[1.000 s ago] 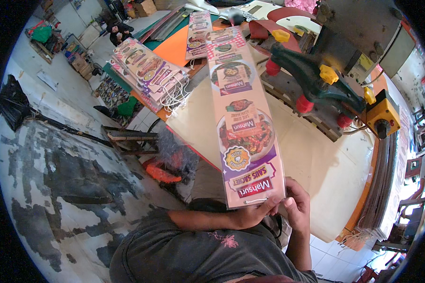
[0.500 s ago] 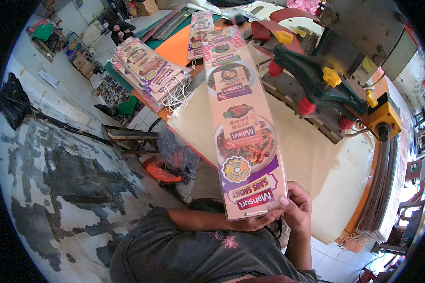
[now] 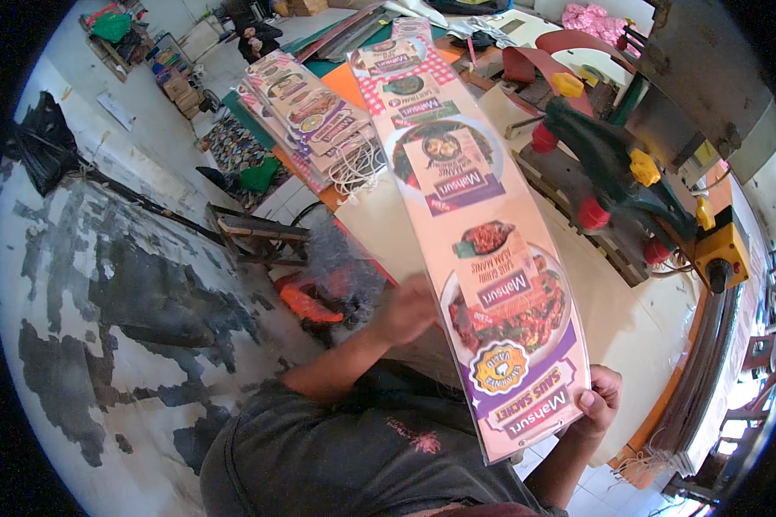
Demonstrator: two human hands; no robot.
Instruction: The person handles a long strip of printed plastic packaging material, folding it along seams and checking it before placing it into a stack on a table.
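A long, glossy printed card (image 3: 457, 228), pink and purple with pictures of food dishes, slants across the middle. My right hand (image 3: 599, 401) pinches its near right edge, thumb on top. Small holes show at the card's near end. Beside its left edge is my left hand (image 3: 409, 310), smeared by motion; its fingertips are partly lost behind the card or in blur. Back left on the table lies a stack of similar cards (image 3: 306, 108), with white string loops (image 3: 358, 168) hanging off its near end.
At the right stands a dark green machine arm (image 3: 621, 159) with red and yellow knobs and a yellow control box (image 3: 721, 258). Large cream sheets (image 3: 638, 336) cover the table. A person (image 3: 254, 39) sits far back left. Thin boards (image 3: 694, 370) stack along the right.
My left hand has left the card's near end and moved up along its left side. The card's near end has shifted right and closer, with my right hand still holding it.
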